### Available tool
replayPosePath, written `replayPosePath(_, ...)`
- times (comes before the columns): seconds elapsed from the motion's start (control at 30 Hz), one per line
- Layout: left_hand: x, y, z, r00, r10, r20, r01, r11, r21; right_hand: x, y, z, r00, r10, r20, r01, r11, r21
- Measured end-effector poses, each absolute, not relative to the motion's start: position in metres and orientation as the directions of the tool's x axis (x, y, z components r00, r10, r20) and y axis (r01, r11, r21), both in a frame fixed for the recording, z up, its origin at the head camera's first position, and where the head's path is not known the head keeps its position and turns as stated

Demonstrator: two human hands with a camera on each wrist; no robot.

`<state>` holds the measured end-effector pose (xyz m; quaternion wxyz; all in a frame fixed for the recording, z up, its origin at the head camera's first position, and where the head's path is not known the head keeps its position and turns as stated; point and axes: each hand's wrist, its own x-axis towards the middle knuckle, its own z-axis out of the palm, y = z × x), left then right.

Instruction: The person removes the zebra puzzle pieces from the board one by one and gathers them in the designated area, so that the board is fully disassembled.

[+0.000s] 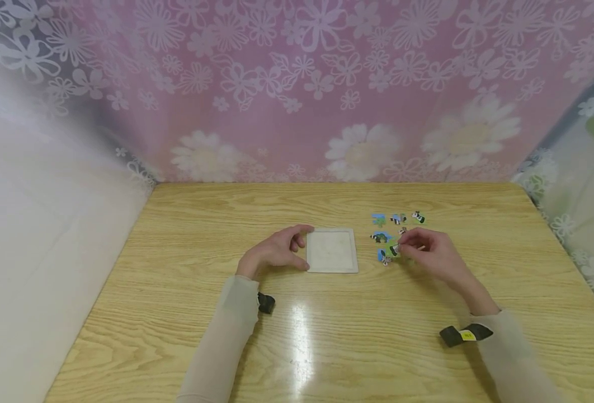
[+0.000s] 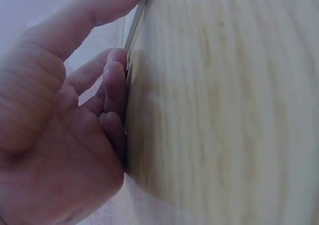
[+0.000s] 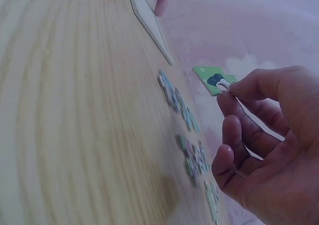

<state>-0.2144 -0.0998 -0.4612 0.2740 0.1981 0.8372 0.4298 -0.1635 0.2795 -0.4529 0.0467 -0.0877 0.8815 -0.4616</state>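
Note:
A square, pale puzzle tray (image 1: pixel 330 252) with a raised rim lies flat on the table. My left hand (image 1: pixel 279 247) holds it at the left side, thumb on the near corner and forefinger on the far corner; in the left wrist view, the other fingers of the left hand (image 2: pixel 55 105) are bent by the tabletop. Thumb and forefinger of my right hand (image 3: pixel 271 120) pinch a green jigsaw piece (image 3: pixel 212 80) with a dark and white picture, raised above the table. Several loose jigsaw pieces (image 1: pixel 380 237) lie beneath and beyond the right hand (image 1: pixel 435 254), some partly covered by it.
The wood-grain table (image 1: pixel 186 347) reaches back to a pink flowered curtain (image 1: pixel 287 112). White sheeting (image 1: pixel 50 224) hangs along the left side, and a flowered cloth (image 1: pixel 584 212) along the right. Loose pieces sit to the right of the tray.

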Motion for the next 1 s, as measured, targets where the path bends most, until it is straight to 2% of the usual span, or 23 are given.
replayPosePath(0.63, -0.211, -0.100, -0.462, -0.780, 0.558, -0.283, 0.098, 0.555, 0.826, -0.148, 0.341, -0.462, -0.995, -0.104, 0.002, -0.070, 0.654, -0.753)
replayPosePath(1.0, -0.212, -0.100, -0.461, -0.781, 0.556, -0.285, 0.096, 0.558, 0.825, -0.145, 0.356, -0.461, -0.999, -0.052, -0.009, -0.031, 0.730, -0.683)
